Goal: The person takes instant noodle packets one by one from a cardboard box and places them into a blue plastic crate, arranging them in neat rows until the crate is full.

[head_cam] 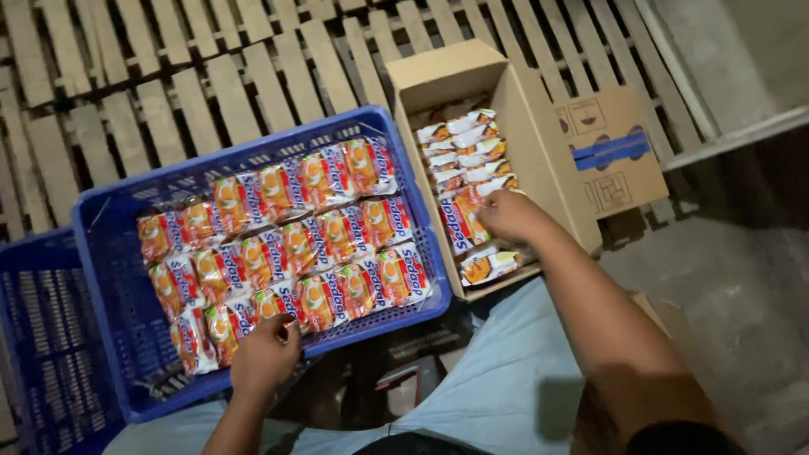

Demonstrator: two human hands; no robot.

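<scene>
A blue plastic crate is seen resting on a floor of wooden slats, filled with rows of orange-and-white snack packets laid flat and overlapping. The left hand is positioned at the crate's near edge, fingers curled down onto a packet in the front row; the grip appears closed on that packet, though the fingertips are partly hidden.

An open cardboard box is placed just beside the crate, on its right, with flaps folded outward. More packets of the same kind are stacked inside it. The right hand is reached into the box, closed around a packet that is held tilted above the stack.

A second blue crate is noted at the left edge, touching the first. Light trousers are visible below the hands.
</scene>
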